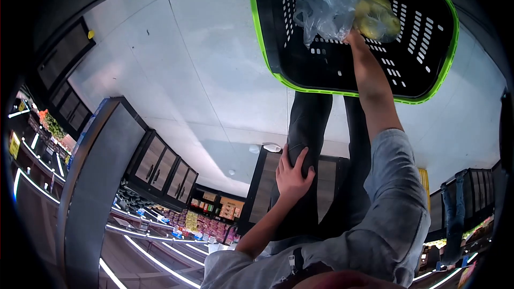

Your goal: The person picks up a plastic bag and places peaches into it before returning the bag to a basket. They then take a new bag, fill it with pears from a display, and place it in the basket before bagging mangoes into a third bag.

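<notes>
My right hand [353,38] reaches down into a black shopping basket [321,69] with a bright green rim. Its fingers are closed on the gathered plastic of a clear bag of yellow-green fruit [377,18], and the plastic partly hides the fingertips. Just left of that hand lies a crumpled clear plastic bag [326,2], its contents unclear through the folds. My left hand [294,175] rests on my dark-trousered leg near the knee, fingers spread, holding nothing.
The basket stands on a pale tiled floor [214,32]. To the left is a dark counter [99,176] with cabinets [163,163]; stocked shelves [201,222] lie beyond. Another person [455,214] stands at the far right. A small yellow object [91,35] is by the upper-left cabinet.
</notes>
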Demonstrator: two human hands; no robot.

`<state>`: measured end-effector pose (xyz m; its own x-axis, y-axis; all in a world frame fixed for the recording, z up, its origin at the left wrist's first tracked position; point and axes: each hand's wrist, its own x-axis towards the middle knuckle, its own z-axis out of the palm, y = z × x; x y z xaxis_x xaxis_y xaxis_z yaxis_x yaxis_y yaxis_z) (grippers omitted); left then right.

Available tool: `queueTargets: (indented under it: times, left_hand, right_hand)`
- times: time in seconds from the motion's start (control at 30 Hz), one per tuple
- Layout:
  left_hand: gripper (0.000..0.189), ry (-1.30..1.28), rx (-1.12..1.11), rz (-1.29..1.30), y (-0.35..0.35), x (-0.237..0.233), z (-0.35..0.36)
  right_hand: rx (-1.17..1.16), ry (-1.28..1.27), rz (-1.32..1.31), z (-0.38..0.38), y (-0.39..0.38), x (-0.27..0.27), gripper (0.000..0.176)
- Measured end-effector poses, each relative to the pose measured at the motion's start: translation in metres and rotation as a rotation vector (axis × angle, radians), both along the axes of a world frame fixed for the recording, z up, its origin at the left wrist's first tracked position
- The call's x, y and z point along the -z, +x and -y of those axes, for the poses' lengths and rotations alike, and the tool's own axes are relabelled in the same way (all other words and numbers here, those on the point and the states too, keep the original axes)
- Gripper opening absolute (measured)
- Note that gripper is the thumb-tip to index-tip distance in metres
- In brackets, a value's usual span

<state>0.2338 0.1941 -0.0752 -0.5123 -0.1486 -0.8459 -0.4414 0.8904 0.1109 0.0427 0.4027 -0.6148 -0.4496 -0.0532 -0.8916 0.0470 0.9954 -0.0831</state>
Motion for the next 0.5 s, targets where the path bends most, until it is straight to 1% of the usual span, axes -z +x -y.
queueTargets:
  times: [0.1,0.27,0.3,0.33,0.37,0.4,0.5]
  left_hand:
    - [0.059,0.007,-0.008,-0.007,0.001,-0.001,-0.002]
    - [0.060,0.017,-0.013,-0.035,-0.001,0.002,-0.004]
    - [0.060,0.006,-0.009,-0.032,-0.001,0.002,-0.004]
    - [0.059,-0.007,-0.006,-0.030,-0.002,0.002,-0.005]
    - [0.059,-0.010,0.003,-0.036,-0.003,0.002,-0.005]
    - [0.059,-0.016,0.011,-0.043,-0.003,0.002,-0.004]
    - [0.058,-0.030,0.017,-0.069,-0.002,0.003,-0.002]
  right_hand:
    - [0.080,-0.033,-0.071,-0.005,-0.001,-0.005,0.059]
    - [0.197,-0.164,-0.231,-0.019,-0.006,-0.013,0.061]
    - [0.291,-0.033,-0.120,-0.013,-0.011,-0.025,0.056]
    - [0.321,0.032,-0.114,-0.012,-0.007,-0.014,0.051]
    - [0.293,0.059,-0.098,-0.008,-0.007,-0.001,0.048]
    - [0.265,0.084,-0.082,0.000,-0.012,-0.005,0.046]
    - [0.411,0.135,-0.118,0.019,-0.032,-0.015,0.041]
